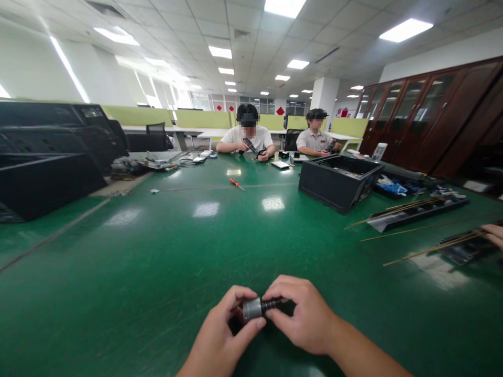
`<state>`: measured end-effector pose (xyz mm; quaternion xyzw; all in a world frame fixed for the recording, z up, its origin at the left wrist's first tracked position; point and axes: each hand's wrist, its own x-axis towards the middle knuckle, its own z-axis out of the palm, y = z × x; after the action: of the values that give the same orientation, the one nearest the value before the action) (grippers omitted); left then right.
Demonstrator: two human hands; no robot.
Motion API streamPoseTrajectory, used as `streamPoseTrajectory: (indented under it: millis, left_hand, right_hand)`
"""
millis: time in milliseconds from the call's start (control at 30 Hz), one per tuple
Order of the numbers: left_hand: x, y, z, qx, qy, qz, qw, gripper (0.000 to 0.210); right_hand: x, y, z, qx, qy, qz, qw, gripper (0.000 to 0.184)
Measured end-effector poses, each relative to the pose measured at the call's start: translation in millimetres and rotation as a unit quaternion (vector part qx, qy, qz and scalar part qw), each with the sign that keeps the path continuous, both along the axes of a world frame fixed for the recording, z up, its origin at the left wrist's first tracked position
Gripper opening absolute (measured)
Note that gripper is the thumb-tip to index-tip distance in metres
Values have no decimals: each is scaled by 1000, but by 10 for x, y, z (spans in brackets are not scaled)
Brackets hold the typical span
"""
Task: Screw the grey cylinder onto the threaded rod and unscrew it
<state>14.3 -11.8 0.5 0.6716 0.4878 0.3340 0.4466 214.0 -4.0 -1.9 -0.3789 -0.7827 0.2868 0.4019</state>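
Observation:
Low in the head view, my left hand wraps round an electric screwdriver. Its grey ribbed collar shows between thumb and fingers, while the handle is mostly hidden by the hand. My right hand pinches the narrow black front end at the bit holder with thumb and fingertips. A thin bit seems to point right, partly covered by the right fingers. Both hands are close together over the green tabletop.
An orange-handled screwdriver lies farther off. A black computer case stands right, near thin rods and metal parts. Dark cases are at left. Two people work across the table; another person's hand enters at right.

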Motion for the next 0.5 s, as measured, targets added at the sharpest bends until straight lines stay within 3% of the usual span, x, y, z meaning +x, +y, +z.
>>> streamPoseTrajectory:
  millis: [200,500]
  left_hand:
    - [3,0,0,-11,2,-2,1000,24]
    - [-29,2,-34,2,8,-6,1000,24]
  right_hand:
    - [-9,-1,13,-11,-17,-4,1000,10]
    - [-7,-20,21,-10,-35,-16,999,13]
